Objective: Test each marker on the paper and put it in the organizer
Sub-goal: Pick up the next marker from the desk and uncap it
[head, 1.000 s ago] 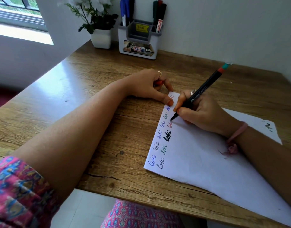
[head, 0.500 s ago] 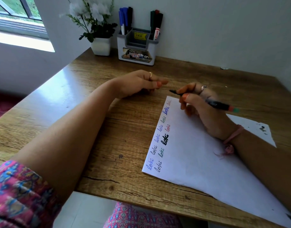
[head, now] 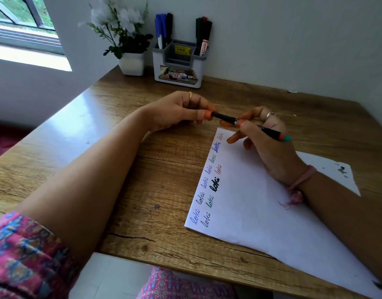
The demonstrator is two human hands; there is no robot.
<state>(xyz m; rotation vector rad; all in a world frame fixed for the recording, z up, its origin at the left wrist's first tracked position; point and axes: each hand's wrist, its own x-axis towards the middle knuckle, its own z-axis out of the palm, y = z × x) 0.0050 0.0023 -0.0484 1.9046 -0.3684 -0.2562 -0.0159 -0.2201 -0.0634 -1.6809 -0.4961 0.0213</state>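
One black marker [head: 250, 125] is held level above the desk [head: 142, 169], just beyond the far corner of the paper [head: 261, 208]. Its barrel is pinched by the thumb and fingers of the right hand [head: 265, 143], with the orange and teal end sticking out to the right past that hand. The marker's left end meets the left hand [head: 181, 111], whose fingers are curled around a small orange piece at that tip; whether this piece is the cap cannot be told for sure. One ring is seen on each hand, and one pink band [head: 302, 180] is worn on the right wrist, which rests on the paper.

One sheet of paper lies on the desk, right of the left forearm. Two rows of the same short word are written along its left edge in blue, green, black and red ink, about eleven words in all.

Beyond the hands, against the wall, one white and grey organizer [head: 179, 65] stands. Markers are held upright in its two outer compartments: about three in the left one [head: 163, 29] and about four in the right one [head: 204, 33]. Just left of the organizer, one white pot of white flowers [head: 129, 50] is set.
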